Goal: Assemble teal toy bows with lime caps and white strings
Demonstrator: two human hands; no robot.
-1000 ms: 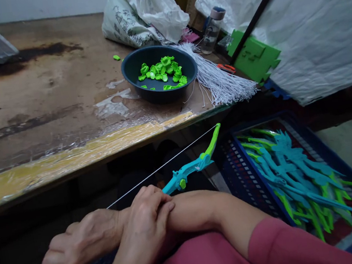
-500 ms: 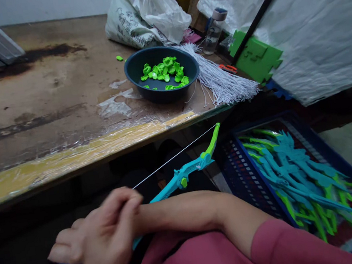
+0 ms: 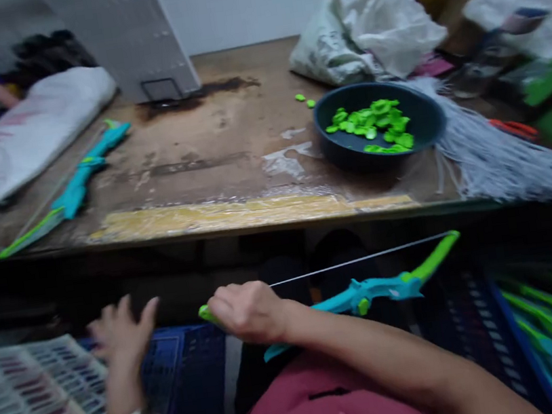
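Toy bow [image 3: 387,286] in blue and lime green lies slantwise over the person's lap, below the table edge. The fingers of the right hand [image 3: 250,312] are curled tightly around its left end, with a bit of green limb tip poking out beyond the fist. Fingers on the left hand [image 3: 122,335] are spread wide, thumb well apart, and no object shows in them; blur hides finer detail.

Held by one end, the bow has its white string [image 3: 360,261] running taut from the fist to the far green tip. The right forearm crosses over the bow and hides part of it; this and the lap seem to steady it, though contact there cannot be told.

Around the left hand stand a white lattice crate [image 3: 31,406], just beside the wrist, and a blue crate [image 3: 189,356]; their walls crowd that side. To the right, another blue crate [image 3: 518,344] holds more blue-and-green bow parts, probably kept there to be within reach.

On the table [image 3: 224,128], a second bow [image 3: 80,183] lies near the front edge. A dark basin [image 3: 382,159] gathers small green pieces [image 3: 386,116], seemingly so they do not scatter, though two lie outside it. Beside the basin spreads a bundle of white cords [image 3: 495,155], and a white sack [image 3: 336,48] slumps behind, closing off the back.
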